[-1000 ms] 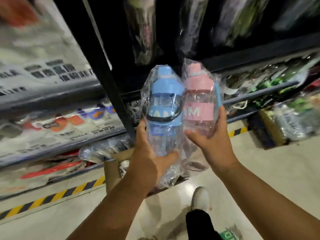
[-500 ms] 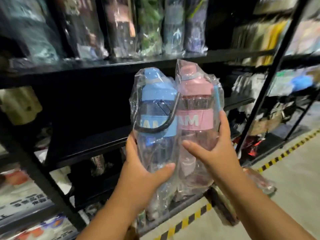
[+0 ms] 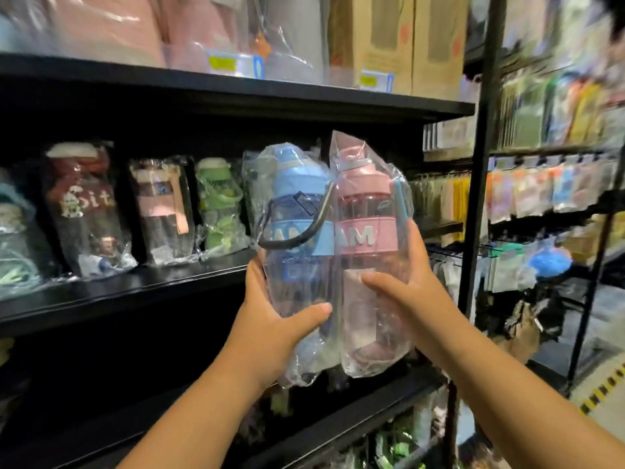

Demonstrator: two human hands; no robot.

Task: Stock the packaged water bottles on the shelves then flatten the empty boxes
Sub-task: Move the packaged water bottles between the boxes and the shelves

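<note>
Two packaged water bottles are held up side by side in front of the black middle shelf (image 3: 135, 292), touching each other and not set down on it. The blue bottle (image 3: 299, 198) has a blue band whose white raised letters read "AM" at most: a dark carry strap crosses them and the start of the word is hidden. Fainter blue print below the band is too soft to read. The pink bottle (image 3: 367, 204) has a pink band with a clear white "AM" - whatever comes before it is round the side, against the blue bottle. Both sit in loose clear bags that bunch below their bases.

The left hand (image 3: 274, 321) grips the lower body of the blue bottle, thumb across the front, fingers out of sight behind. The right hand (image 3: 414, 294) grips the pink bottle, thumb on the front and fingers curled round the right side up to the band.

On the middle shelf stand other bagged bottles: a dark red one (image 3: 84, 204) lettered "Sit", the rest cut by a fold, then a pale pink one (image 3: 162, 208) and a green one (image 3: 220, 204). The upper shelf (image 3: 304, 93) carries yellow price tags (image 3: 233, 64) - blurred, unreadable - and brown cartons (image 3: 406, 38) cut off at the top. Hanging packets (image 3: 541, 191) on the right rack are smeared by motion.
</note>
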